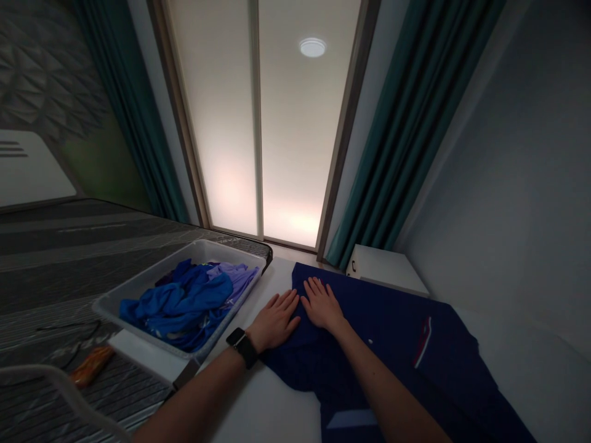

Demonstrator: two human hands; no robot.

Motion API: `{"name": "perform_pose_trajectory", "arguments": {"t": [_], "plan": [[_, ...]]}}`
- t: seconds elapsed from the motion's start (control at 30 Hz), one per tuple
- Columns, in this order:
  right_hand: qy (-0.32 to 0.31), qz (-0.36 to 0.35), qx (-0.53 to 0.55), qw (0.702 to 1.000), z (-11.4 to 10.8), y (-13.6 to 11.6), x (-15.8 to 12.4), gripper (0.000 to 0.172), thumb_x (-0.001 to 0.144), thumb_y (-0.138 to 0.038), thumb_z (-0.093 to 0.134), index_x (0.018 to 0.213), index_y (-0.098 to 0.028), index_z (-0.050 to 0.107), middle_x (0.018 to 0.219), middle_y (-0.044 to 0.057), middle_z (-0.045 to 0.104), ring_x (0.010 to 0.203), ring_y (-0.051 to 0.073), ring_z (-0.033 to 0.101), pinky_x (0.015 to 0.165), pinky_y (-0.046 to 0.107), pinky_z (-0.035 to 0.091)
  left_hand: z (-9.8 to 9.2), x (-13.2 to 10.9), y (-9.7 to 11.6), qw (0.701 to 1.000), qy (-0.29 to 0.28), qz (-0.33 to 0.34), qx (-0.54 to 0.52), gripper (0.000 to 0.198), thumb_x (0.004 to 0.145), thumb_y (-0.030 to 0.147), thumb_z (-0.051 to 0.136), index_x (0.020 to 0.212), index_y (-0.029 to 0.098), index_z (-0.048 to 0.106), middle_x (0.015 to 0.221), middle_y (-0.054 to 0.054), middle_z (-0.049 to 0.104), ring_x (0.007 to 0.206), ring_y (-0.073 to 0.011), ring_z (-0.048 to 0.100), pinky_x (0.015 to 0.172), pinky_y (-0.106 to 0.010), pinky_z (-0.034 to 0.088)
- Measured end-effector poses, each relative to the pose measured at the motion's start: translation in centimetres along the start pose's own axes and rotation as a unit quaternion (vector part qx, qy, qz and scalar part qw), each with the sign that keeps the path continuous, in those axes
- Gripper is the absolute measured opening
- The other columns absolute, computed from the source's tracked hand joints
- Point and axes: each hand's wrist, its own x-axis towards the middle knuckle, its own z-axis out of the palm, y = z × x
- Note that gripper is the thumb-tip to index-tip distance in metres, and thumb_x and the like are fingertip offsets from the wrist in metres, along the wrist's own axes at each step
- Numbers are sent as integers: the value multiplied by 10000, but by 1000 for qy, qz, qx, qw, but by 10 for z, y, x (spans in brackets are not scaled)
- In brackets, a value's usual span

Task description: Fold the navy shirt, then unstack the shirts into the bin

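A dark navy garment (364, 307) lies spread over the white surface, with a red and white trim (422, 341) at its right part and a pale blue band near the bottom. My left hand (274, 320), a black watch on its wrist, lies flat on the garment's left edge with the fingers stretched out. Just to the right, my right hand (321, 304) presses flat on the cloth close to its far edge. The two hands' fingertips are nearly touching. Neither hand grips the fabric. My forearms cover part of the garment.
Left of the garment, a white plastic bin (111, 301) holds crumpled blue and purple clothes (194, 298). An orange packet (92, 364) lies on the dark striped mattress (37, 264). Beyond the white table (272, 406) stand a white cabinet (388, 271) and teal curtains (406, 135).
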Motion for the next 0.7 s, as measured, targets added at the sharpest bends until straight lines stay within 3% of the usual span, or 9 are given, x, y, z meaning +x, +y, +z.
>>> {"name": "perform_pose_trajectory", "arguments": {"t": [0.2,0.5,0.7], "plan": [[-6,6,5,1000,3,1,2,628,954,-456,182,1500,-151,235,1579,57,154,1457,194,51,1162,452,42,-6,-16,-6,1000,0,12,-11,593,978,493,303,1480,176,287,1517,-125,334,1408,-239,292,1144,-456,231],[-5,5,14,1000,0,-1,0,648,953,-490,177,1502,-149,227,1579,54,155,1457,187,42,1165,439,30,-26,-58,-16,999,8,38,-7,522,996,380,336,1492,233,257,1516,-78,344,1406,-214,296,1151,-441,238],[-12,20,5,1000,-4,0,-9,645,954,-500,179,1502,-165,232,1586,63,109,1459,194,27,1163,440,4,-34,-62,-16,999,-23,25,-7,516,1000,378,315,1490,228,259,1528,-68,314,1413,-220,280,1151,-468,234]]}}
